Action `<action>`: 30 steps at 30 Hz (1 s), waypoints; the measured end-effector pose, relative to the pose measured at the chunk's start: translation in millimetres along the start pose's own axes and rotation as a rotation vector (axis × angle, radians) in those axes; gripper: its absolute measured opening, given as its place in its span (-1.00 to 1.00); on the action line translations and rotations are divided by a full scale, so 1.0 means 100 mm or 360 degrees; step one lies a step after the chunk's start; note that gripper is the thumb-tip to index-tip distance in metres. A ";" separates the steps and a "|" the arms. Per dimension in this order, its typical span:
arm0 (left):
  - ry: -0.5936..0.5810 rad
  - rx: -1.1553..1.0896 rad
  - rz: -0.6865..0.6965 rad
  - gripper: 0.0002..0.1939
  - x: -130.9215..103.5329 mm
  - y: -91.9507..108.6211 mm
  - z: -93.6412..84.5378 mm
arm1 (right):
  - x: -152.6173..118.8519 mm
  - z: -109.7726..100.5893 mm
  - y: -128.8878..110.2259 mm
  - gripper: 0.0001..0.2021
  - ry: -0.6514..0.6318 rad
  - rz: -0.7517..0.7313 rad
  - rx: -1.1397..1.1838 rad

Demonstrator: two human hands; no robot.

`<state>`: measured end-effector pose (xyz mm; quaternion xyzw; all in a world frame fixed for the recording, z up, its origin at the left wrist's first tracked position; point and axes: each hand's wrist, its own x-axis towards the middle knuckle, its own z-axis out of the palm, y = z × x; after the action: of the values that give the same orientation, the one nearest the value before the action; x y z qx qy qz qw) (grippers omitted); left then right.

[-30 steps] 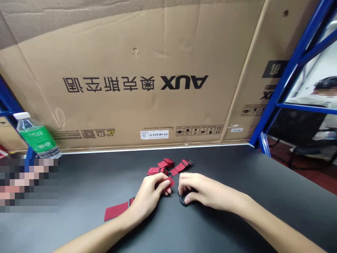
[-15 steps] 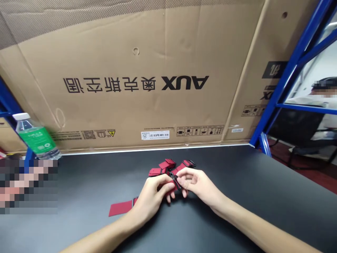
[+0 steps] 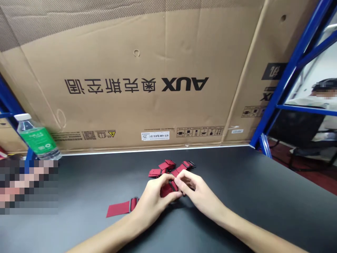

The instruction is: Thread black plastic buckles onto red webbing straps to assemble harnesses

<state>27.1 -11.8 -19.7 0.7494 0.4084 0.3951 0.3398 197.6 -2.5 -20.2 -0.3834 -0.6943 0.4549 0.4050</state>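
Observation:
My left hand [image 3: 150, 198] curls round a red webbing strap [image 3: 165, 190], thumb and fingers closed on it near a black buckle [image 3: 173, 186]. Against the right side of that buckle, my right hand [image 3: 199, 191] has its thumb and fingertips pinched together; its grip is partly hidden by the fingers. A flat red strap end [image 3: 118, 209] with a black slide buckle [image 3: 133, 204] sticks out left of my left wrist. Just beyond both hands lie more red straps [image 3: 156, 172] with black fittings, one of them ending in a black ring [image 3: 192, 164].
A large cardboard box [image 3: 126, 112] stands along the back edge of the black table [image 3: 247, 196]. At the left, a water bottle [image 3: 38, 140] with a green label leans by a blue rack post. Another blue rack frame [image 3: 286, 77] rises at right, with a person [image 3: 325, 89] beyond it.
My right fingers have closed in nearer the left thumb, and the buckle has turned, now partly covered. The left strap end has shifted slightly left, showing more of its slide buckle.

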 end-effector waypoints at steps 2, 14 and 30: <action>-0.0014 0.0121 0.0094 -0.78 -0.01 -0.02 0.00 | -0.02 0.00 -0.03 -0.67 0.0007 -0.0134 -0.0187; 0.0008 0.0601 -0.0028 -0.75 0.02 -0.02 -0.05 | 0.09 -0.26 -0.07 -0.66 0.0300 -0.0227 -0.0097; -0.0078 0.0832 0.0143 -0.73 0.00 -0.16 -0.11 | 0.18 -0.36 0.00 -0.47 0.0067 0.0018 -0.0040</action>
<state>11.9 -3.1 -27.7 0.8385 0.4545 0.2726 0.1265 223.8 25.5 -6.8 -0.4018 -0.6891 0.4403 0.4121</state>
